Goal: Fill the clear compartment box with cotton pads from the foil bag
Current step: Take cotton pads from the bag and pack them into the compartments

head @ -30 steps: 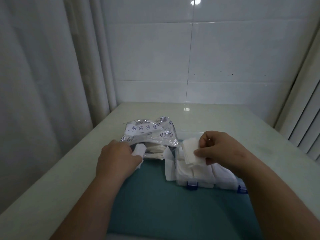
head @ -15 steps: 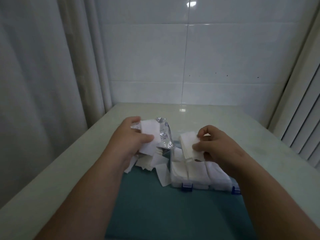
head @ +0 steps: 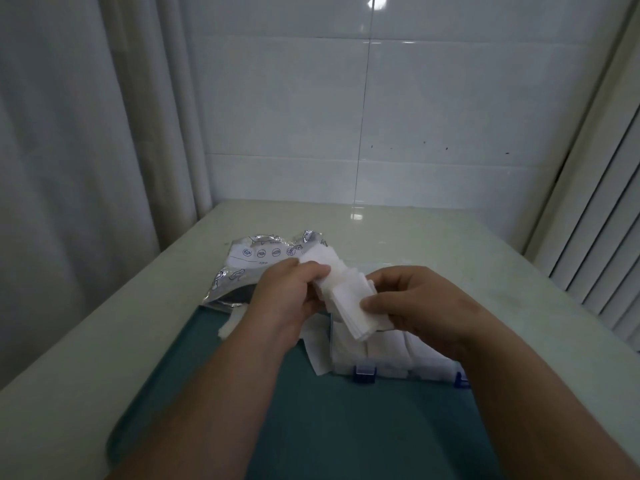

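Several compartments of the box (head: 408, 375) look full; left hand (head: 287, 296) and right hand (head: 419, 303) together grip another pad stack (head: 349, 299).

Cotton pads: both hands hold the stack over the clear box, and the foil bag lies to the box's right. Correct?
No. The head view shows the foil bag lying to the left of the clear box, not its right. The left hand and right hand do hold the stack of cotton pads over the box.

The foil bag (head: 258, 263) bears printed icons (its lettering is illegible).
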